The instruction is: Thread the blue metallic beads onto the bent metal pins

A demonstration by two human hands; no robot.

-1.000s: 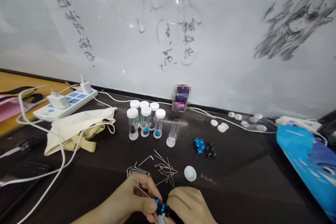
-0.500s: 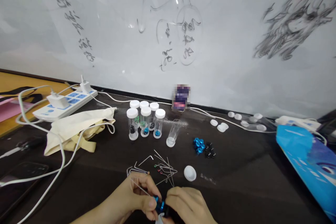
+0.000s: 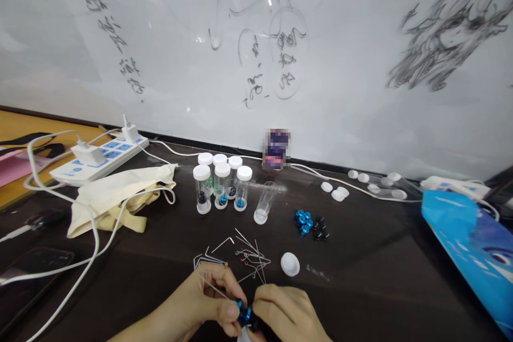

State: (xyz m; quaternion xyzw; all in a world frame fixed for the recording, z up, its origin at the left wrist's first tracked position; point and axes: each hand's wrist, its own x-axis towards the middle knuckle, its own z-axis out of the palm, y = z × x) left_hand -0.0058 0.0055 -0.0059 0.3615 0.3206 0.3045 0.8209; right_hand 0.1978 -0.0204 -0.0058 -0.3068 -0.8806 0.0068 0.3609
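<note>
At the bottom centre, my left hand [image 3: 210,299] is closed, thumb and fingers pinching small shiny blue ring-like pieces [image 3: 243,311]. A thin metal rod [image 3: 214,287] slants from that hand toward the blue pieces. My right hand [image 3: 288,312] is closed beside them, its fingertips hidden around something dark. Below the blue pieces, a translucent white item [image 3: 243,335] is cut off by the frame edge. Just beyond my hands lie bent metal keys [image 3: 206,259] and looped metal pins [image 3: 256,256], some with coloured rings. A white cap [image 3: 290,264] rests right of the pins.
Several capped clear tubes [image 3: 203,192] stand behind, beside an uncapped tube [image 3: 265,203]. Blue metal pieces [image 3: 303,222] and black screws [image 3: 320,230] lie in piles. Around these are a power strip [image 3: 104,157], cloth pouch [image 3: 120,187], white cables, a blue bag [image 3: 460,246] and a whiteboard [image 3: 340,91].
Almost nothing differs. The blue pieces between my fingers have shifted very slightly; both hands keep their place.
</note>
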